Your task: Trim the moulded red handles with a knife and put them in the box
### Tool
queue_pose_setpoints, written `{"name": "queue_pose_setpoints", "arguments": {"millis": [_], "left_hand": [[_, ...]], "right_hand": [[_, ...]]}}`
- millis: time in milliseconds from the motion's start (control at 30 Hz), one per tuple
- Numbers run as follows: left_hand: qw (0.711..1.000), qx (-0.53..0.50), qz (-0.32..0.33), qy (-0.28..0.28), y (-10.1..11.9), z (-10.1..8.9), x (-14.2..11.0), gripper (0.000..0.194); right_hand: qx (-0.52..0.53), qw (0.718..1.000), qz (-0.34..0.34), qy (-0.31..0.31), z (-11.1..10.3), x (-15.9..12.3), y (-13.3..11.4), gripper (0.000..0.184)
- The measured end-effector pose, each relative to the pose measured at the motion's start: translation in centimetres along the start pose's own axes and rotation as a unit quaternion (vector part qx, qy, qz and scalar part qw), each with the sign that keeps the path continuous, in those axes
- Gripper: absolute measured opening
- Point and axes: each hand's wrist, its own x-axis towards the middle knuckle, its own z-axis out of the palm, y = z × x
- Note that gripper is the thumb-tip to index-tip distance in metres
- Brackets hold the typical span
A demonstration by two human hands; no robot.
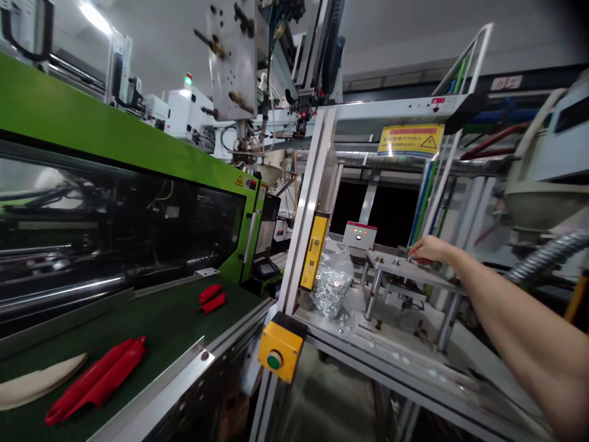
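My right hand [431,249] reaches in from the right, over a raised metal plate [414,270] on posts. Its fingers are pinched together near the plate's far edge, close to small metal fittings [396,261] on top. Whatever lies between the fingertips is too small to make out. Left of the plate stands a clear plastic bag [332,283] full of small metal nuts or similar hardware, with a few loose pieces [341,329] beside it. My left hand is out of view.
On the left, a dark green conveyor belt [170,344] carries long red parts [103,377], smaller red parts [212,298] and a cream curved piece [41,382]. A yellow button box [281,350] sits on the frame post. Overhead hangs robotic tooling [233,61] beside a green machine [115,129].
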Motion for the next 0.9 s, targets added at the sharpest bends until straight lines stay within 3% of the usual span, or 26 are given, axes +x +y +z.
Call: {"name": "queue_pose_setpoints", "arguments": {"millis": [200, 367, 467, 633, 700, 900], "left_hand": [[1.0, -0.012, -0.009, 0.005, -0.1, 0.7, 0.0, 0.059], [1.0, -0.007, -0.015, -0.004, 0.0, 0.8, 0.1, 0.061], [1.0, -0.004, -0.015, -0.002, 0.1, 0.8, 0.1, 0.051], [1.0, -0.007, -0.014, 0.0, 0.1, 0.9, 0.0, 0.069], [1.0, -0.008, -0.014, 0.001, 0.1, 1.0, -0.1, 0.06], [1.0, -0.018, -0.007, 0.004, 0.1, 1.3, 0.0, 0.058]], "right_hand": [[0.003, 0.999, 0.052, -0.003, 0.0, 0.1, 0.1, 0.022], [0.011, 0.998, 0.054, 0.002, 0.0, 0.3, 0.1, 0.023], [0.014, 0.998, 0.056, 0.0, 0.0, 0.4, 0.2, 0.023], [0.012, 0.998, 0.059, -0.005, 0.0, 0.4, 0.5, 0.024], [0.009, 0.998, 0.057, -0.011, 0.1, 0.4, 0.5, 0.024], [-0.014, 0.999, 0.04, -0.026, 0.1, 0.6, 0.5, 0.022]]}}
